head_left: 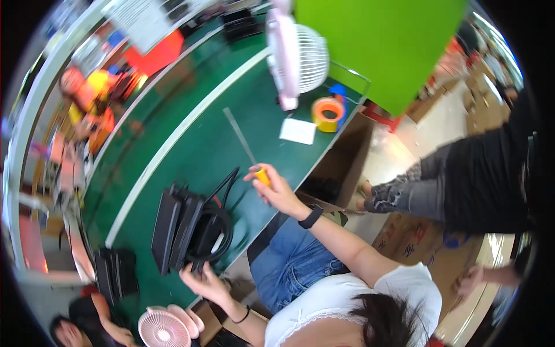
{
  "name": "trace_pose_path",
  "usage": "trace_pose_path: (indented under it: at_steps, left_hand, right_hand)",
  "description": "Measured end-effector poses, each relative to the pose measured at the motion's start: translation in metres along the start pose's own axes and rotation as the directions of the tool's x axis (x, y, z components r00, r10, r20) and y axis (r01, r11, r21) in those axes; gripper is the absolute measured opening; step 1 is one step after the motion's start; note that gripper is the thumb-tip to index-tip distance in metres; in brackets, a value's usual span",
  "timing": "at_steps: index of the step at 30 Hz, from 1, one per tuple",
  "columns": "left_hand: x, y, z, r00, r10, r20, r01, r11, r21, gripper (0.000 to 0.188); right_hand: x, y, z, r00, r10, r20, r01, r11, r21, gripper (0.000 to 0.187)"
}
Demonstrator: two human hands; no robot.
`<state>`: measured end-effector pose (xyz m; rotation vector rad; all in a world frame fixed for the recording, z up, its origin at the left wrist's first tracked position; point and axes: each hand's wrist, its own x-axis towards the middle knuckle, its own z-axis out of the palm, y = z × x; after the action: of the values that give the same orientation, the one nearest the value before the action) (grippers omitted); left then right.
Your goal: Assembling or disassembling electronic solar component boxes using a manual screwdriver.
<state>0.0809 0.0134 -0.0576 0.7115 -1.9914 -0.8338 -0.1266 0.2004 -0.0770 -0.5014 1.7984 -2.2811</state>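
My right hand (277,191) is closed around the yellow handle of a screwdriver (241,139), its long thin metal shaft pointing away over the green tabletop. Black box-shaped devices (175,228) stand side by side on the bench to the left, with a coiled black cable (225,231) against them. Just at the near end of these devices is my left hand (207,284), fingers apart and holding nothing. Whether its fingertips touch the devices is hard to make out through the blur.
The green bench (202,133) has a pale strip along it. Farther off are a pink-and-white fan (295,58), tape rolls (328,114) and a white paper (298,131). An open carton (341,162) adjoins the bench's right edge. One person (474,173) stands at right; others sit across and at lower left.
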Motion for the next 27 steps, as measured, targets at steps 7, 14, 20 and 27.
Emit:
trace_pose_path:
  at_steps: [7, 14, 20, 27]
  left_hand:
    - [-0.003, 0.002, -0.029, 0.938, -0.140, 0.317, 0.143, 0.990, 0.015, 0.042]
    - [0.038, 0.009, -0.042, 0.966, 0.258, 0.011, -0.258, 0.962, 0.083, 0.065]
    - [0.078, -0.011, -0.036, 0.818, 0.567, 0.098, -0.574, 0.816, 0.068, 0.073]
    - [0.103, -0.005, -0.012, 0.944, 0.314, -0.102, -0.327, 0.932, -0.155, 0.067]
  right_hand:
    - [-0.010, 0.002, 0.025, 0.996, 0.051, 0.070, -0.060, 0.989, 0.137, 0.033]
    - [-0.002, 0.002, 0.040, 0.991, 0.073, 0.111, -0.082, 0.993, 0.083, 0.043]
    - [-0.007, 0.000, 0.050, 0.986, 0.049, 0.160, -0.073, 0.986, 0.152, 0.039]
    - [-0.016, -0.005, 0.050, 0.995, 0.087, 0.042, -0.091, 0.991, 0.103, 0.035]
